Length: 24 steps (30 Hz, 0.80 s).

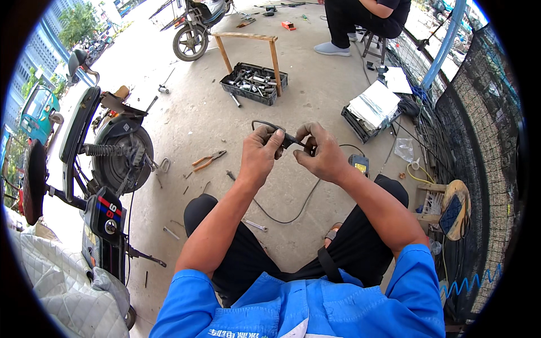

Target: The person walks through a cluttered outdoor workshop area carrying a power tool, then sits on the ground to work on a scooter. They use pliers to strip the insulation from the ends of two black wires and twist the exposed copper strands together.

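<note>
Above my knees, my left hand [262, 151] is closed, thumb and fingers pinching a black cable [289, 139] whose loop rises behind the knuckles. My right hand [324, 156] meets it from the other side, its fingers curled and pinched at the cable's other end. Just what sits between those fingertips is partly hidden. Beyond the right hand, a thin dark lead runs toward a yellow-and-grey meter-like device [359, 163] on the ground. Another thin lead [287, 222] curves over the concrete below my hands.
Orange-handled pliers [208, 161] and a wrench [256, 225] lie on the concrete. A black tool crate [253, 96] with a wooden handle stands ahead. Left is a partly dismantled electric scooter [107, 214]; right, a crate of papers [375, 107]. Another person [372, 22] sits on a stool.
</note>
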### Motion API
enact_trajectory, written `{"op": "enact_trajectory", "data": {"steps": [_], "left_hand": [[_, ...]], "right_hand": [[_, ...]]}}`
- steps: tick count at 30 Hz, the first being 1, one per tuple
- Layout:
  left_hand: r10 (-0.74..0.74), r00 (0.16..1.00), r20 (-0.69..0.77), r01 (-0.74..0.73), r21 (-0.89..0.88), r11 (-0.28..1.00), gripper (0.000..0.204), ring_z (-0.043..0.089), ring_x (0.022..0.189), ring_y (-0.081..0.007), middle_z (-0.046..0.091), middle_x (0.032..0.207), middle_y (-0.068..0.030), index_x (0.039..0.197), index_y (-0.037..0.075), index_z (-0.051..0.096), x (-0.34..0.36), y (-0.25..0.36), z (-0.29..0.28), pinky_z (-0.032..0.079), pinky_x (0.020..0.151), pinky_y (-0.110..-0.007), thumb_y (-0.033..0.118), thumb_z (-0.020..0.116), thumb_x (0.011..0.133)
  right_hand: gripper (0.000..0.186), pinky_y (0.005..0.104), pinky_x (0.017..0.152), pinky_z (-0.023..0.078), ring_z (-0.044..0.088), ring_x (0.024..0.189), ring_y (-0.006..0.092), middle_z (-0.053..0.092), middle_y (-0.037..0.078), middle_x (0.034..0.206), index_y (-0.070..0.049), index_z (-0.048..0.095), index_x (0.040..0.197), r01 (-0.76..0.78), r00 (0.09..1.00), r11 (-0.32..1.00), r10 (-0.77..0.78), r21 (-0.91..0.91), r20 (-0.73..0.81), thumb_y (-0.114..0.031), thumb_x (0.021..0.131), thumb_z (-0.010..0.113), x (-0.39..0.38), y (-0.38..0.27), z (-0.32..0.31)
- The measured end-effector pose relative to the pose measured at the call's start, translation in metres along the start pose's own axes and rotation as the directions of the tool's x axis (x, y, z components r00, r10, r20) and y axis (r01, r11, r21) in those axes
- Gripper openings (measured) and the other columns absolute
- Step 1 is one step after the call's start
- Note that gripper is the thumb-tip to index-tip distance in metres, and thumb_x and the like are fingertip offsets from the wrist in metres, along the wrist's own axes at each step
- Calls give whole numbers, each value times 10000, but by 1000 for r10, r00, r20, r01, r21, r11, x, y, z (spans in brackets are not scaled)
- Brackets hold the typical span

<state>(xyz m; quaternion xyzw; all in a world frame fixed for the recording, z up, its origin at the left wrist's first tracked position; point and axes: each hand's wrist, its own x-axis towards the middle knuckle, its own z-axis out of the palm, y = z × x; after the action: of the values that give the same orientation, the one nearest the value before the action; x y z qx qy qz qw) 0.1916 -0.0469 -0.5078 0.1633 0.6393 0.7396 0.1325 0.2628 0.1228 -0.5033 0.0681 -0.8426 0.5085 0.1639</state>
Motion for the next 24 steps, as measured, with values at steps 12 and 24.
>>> {"op": "enact_trajectory", "data": {"steps": [12,24], "left_hand": [[-191,981,39,194,-305,932,203,566,596,-117,653,742,-68,854,-10,655,1,-5,-4,416,543,-254,177,684,927],[-156,986,61,166,-276,947,212,573,609,-131,665,745,-82,875,-28,675,-1,-6,-5,431,593,-270,178,706,916]], "right_hand": [[223,357,589,546,685,771,224,578,80,1145,-58,603,960,410,879,779,-477,-474,-24,-42,773,723,0,-7,12],[101,317,593,575,669,769,188,642,116,890,18,584,943,-92,983,960,129,263,-129,-80,935,606,0,-2,21]]}}
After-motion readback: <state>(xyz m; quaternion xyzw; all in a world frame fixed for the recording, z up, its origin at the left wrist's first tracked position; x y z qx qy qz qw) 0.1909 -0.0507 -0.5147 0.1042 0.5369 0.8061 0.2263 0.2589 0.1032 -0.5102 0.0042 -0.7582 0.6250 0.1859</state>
